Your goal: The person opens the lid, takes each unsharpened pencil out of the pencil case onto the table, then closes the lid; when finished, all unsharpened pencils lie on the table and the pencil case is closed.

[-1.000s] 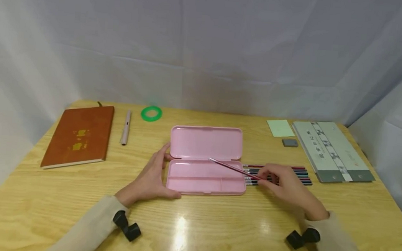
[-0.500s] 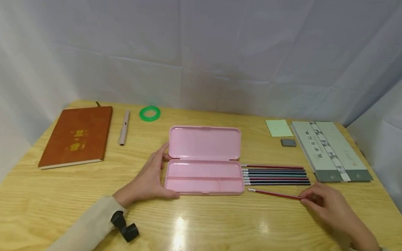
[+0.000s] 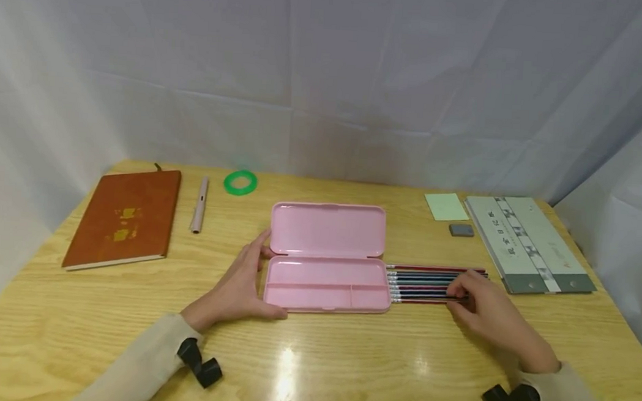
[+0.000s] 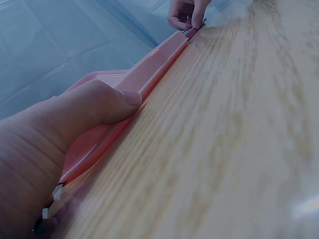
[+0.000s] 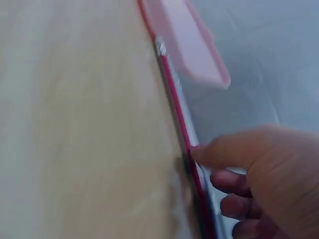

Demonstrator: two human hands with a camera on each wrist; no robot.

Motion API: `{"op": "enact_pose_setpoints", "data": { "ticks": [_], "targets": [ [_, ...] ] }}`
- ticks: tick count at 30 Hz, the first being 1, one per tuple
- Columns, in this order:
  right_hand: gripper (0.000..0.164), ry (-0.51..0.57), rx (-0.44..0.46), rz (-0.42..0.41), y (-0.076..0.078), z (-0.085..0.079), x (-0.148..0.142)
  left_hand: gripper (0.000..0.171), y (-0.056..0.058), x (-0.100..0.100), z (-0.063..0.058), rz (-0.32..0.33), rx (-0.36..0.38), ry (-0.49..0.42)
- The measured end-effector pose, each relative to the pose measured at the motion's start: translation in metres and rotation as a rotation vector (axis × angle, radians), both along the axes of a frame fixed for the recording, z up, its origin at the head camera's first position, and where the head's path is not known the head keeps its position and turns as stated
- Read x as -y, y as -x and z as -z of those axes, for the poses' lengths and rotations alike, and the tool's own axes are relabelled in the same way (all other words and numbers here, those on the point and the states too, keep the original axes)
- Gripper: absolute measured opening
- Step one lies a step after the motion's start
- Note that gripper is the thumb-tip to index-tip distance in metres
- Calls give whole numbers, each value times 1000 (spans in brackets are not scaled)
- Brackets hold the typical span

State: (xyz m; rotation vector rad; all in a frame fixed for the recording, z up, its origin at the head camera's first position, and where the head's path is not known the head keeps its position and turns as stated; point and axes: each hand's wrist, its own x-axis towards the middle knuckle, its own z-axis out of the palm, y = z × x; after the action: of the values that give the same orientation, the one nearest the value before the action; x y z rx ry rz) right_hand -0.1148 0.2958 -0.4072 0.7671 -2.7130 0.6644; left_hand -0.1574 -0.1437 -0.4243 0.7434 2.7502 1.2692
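Note:
A pink pencil case [image 3: 315, 299] lies in the middle of the table, its lid folded back away from me. My left hand [image 3: 235, 287] holds the case's left end, thumb along the near edge and fingers toward the hinge. In the left wrist view, that thumb [image 4: 112, 102] rests on the front rim. Several pencils [image 3: 418, 282] lie side by side to the right of the case, eraser ends toward it. My right hand [image 3: 482, 308] pinches a red pencil [image 5: 174, 94] at the near side of this row. The far ends of some pencils are hidden behind the hand.
At the left lie a brown notebook [image 3: 127, 213], a pale pen [image 3: 200, 205] and a green ring-shaped roll [image 3: 240, 182]. To the right are a light green paper pad [image 3: 445, 207], a grey eraser [image 3: 461, 230] and a pale green notebook [image 3: 523, 237]. A pale curtain [image 3: 328, 90] hangs behind the table.
My right hand carried a red pencil from above the case to the right, then brought it left against the row's near side. The left hand stays at the case.

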Motion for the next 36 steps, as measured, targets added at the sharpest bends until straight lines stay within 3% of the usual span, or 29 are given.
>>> {"op": "enact_pose_setpoints", "data": {
  "ticks": [4, 8, 11, 14, 18, 20, 23, 28, 31, 33, 36],
  "targets": [
    [22, 117, 169, -61, 14, -9, 21, 143, 0, 0, 1, -5, -8, 11],
    [40, 260, 391, -34, 41, -15, 44, 142, 0, 1, 1, -2, -16, 12],
    [53, 462, 614, -28, 63, -15, 62, 142, 0, 3, 1, -5, -14, -3],
    [57, 746, 810, -68, 80, -12, 73, 142, 0, 4, 2, -12, -2, -17],
    [50, 988, 903, -216, 86, -7, 76, 146, 0, 2, 4, -16, 5, -25],
    [45, 1018, 902, -278, 83, -7, 74, 147, 1, 0, 4, -14, 4, -28],
    [40, 934, 822, -314, 75, -7, 70, 147, 1, -1, 2, -13, 0, -17],
    [26, 490, 585, -236, 50, -10, 69, 141, 2, -1, 2, 13, -14, 8],
    [37, 267, 506, -204, 38, -12, 75, 128, 2, 0, 3, 40, -76, 51],
    [50, 182, 475, -194, 33, -13, 79, 118, 2, 1, 2, 55, -126, 88],
    [56, 87, 425, -167, 31, -16, 84, 100, 1, 2, 1, 74, -154, 92]
  ]
}}
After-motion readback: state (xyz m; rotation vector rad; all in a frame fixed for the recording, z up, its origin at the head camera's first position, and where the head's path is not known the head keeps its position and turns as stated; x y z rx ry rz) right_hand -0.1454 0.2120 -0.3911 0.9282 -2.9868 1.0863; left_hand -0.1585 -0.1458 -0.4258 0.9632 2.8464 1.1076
